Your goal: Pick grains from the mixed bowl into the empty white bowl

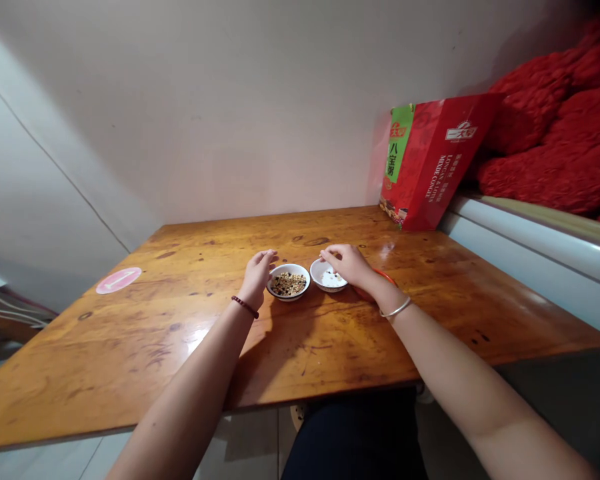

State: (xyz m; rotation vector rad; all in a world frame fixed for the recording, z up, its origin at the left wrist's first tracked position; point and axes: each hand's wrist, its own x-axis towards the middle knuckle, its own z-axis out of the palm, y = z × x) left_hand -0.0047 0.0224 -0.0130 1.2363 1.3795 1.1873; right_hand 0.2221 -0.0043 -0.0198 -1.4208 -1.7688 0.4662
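A white bowl (275, 293) with a dark rim holds a mix of yellowish and black beans or grains (289, 285). My left hand (259, 273) is at its left edge, fingers loosely curved and apart, with nothing visible in them. Close on the right stands a second white bowl (330, 287), with only a few dark and pale pieces inside. Over that bowl's right side, my right hand (347, 263) has thumb and fingertips pinched together. Whatever may be between those fingertips is too small to make out. An orange-red rim (387, 277) of some round item shows behind my right wrist, mostly hidden.
The bowls stand on a glossy wooden table (180, 360) with a wall behind it. A pink round sticker (119, 280) marks the left side. At the back right is a red carton (435, 160), beside a white appliance-like ledge (530, 247) bearing red fabric or yarn (555, 147).
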